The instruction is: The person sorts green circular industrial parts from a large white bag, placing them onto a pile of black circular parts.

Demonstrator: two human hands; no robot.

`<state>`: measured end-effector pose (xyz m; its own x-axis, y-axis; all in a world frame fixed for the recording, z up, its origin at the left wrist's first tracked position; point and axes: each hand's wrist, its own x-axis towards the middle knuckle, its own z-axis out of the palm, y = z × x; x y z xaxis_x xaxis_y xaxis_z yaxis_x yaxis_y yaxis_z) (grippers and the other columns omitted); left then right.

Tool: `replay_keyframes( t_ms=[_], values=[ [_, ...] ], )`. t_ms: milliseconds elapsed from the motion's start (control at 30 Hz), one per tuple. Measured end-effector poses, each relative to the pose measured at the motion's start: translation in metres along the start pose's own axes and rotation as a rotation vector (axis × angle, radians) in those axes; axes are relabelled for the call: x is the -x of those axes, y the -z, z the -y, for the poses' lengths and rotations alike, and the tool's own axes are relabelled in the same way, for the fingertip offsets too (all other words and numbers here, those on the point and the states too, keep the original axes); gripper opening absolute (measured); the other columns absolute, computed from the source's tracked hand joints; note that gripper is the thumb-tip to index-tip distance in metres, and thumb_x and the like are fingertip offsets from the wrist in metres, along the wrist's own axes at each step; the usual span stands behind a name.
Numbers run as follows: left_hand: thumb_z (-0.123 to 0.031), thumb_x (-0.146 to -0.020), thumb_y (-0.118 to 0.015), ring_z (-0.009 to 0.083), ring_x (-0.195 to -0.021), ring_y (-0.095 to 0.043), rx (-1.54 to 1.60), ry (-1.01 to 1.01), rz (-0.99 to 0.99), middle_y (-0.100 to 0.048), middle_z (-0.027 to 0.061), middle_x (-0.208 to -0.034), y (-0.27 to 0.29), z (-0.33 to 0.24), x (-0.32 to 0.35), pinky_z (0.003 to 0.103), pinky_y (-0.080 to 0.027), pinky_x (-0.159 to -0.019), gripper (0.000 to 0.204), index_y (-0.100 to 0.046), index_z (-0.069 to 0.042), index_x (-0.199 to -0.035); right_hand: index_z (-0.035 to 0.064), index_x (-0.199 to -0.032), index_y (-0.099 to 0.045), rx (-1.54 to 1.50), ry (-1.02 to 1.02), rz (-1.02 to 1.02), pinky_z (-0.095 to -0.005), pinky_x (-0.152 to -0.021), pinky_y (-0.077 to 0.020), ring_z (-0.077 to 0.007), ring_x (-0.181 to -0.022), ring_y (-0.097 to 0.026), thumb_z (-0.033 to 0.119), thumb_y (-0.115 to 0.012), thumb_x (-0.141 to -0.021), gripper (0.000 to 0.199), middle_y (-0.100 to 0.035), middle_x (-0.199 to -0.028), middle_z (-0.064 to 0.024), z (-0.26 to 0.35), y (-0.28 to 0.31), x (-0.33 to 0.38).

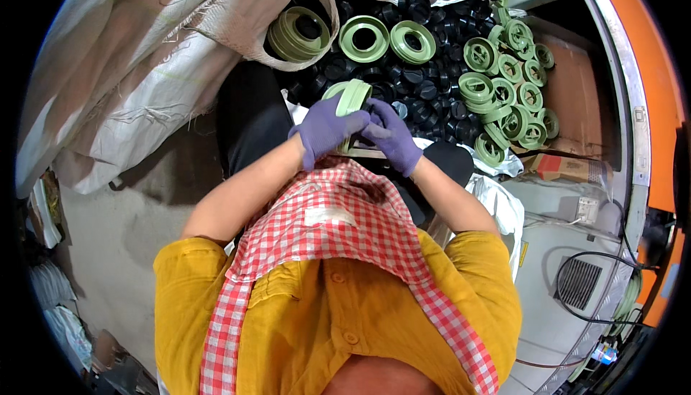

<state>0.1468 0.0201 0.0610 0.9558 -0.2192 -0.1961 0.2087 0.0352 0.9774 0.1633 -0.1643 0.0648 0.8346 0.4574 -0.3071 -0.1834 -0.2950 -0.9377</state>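
In front of my lap, my left hand (325, 127), in a purple glove, is closed around a pale green plastic ring (355, 98) that stands on edge. My right hand (392, 138), gloved alike, meets it at the ring's right side with its fingers bent inward. What those fingers grip is hidden, though something dark shows beside the fingertips. Just beyond both hands lie two green rings side by side, a left ring (348, 50) and a right ring (425, 55). Farther left is a stack of green rings (282, 35). Many black plastic caps (421, 78) lie heaped under and around them.
At the right, a pile of green rings with crossed spokes (515, 85) lies by a brown cardboard sheet (579, 100). A large white woven sack (155, 71) fills the left. Grey machine panels with a vent (578, 283) and a black cable (560, 296) stand at the right.
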Motion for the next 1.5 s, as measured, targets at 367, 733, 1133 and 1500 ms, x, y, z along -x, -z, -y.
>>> replay_keyframes(
  t_ms=[367, 733, 1133, 1500],
  values=[
    [-0.029, -0.085, -0.06, 0.0112, -0.083, -0.062, -0.298, -0.093, 0.307, -0.067, 0.0082, -0.095, 0.024, 0.037, -0.02, 0.026, -0.05, -0.073, 0.035, -0.063, -0.003, -0.108, 0.0078, -0.092, -0.059, 0.817, 1.065, 0.062, -0.0413, -0.085, -0.0487, -0.0372, -0.103, -0.056, 0.006, -0.068, -0.065, 0.029, -0.055, -0.11, -0.014, -0.022, 0.0, -0.013],
    [-0.039, -0.078, -0.067, 0.0177, -0.086, -0.063, -0.021, 0.064, 0.173, -0.065, 0.0131, -0.095, 0.014, 0.025, -0.019, 0.031, -0.049, -0.074, 0.054, -0.058, -0.001, -0.115, 0.0074, -0.132, -0.039, -0.428, -0.265, 0.01, -0.0295, -0.08, -0.0507, -0.0226, -0.105, -0.056, 0.004, -0.069, -0.074, 0.065, -0.05, -0.118, -0.0131, -0.011, -0.001, -0.009],
    [-0.033, -0.079, -0.066, 0.0244, -0.096, -0.063, 0.032, -0.029, -0.015, -0.064, 0.0162, -0.107, -0.002, 0.049, -0.016, 0.033, -0.049, -0.083, 0.064, -0.044, -0.004, -0.132, 0.0064, -0.141, -0.018, 0.088, 0.042, -0.076, -0.0328, -0.066, -0.0539, -0.0247, -0.078, -0.064, 0.026, -0.067, -0.082, 0.079, -0.057, -0.105, -0.0185, -0.057, 0.01, -0.018],
    [-0.028, -0.08, -0.066, 0.0151, -0.089, -0.062, 0.071, -0.081, -0.087, -0.065, 0.0103, -0.102, -0.006, 0.051, -0.018, 0.029, -0.049, -0.078, 0.052, -0.054, -0.002, -0.123, 0.0137, -0.135, -0.034, -0.926, -0.641, 0.353, -0.0317, -0.058, -0.0516, -0.0237, -0.063, -0.061, 0.035, -0.05, -0.093, 0.05, -0.063, -0.098, -0.0197, -0.082, 0.034, -0.038]
  ],
)
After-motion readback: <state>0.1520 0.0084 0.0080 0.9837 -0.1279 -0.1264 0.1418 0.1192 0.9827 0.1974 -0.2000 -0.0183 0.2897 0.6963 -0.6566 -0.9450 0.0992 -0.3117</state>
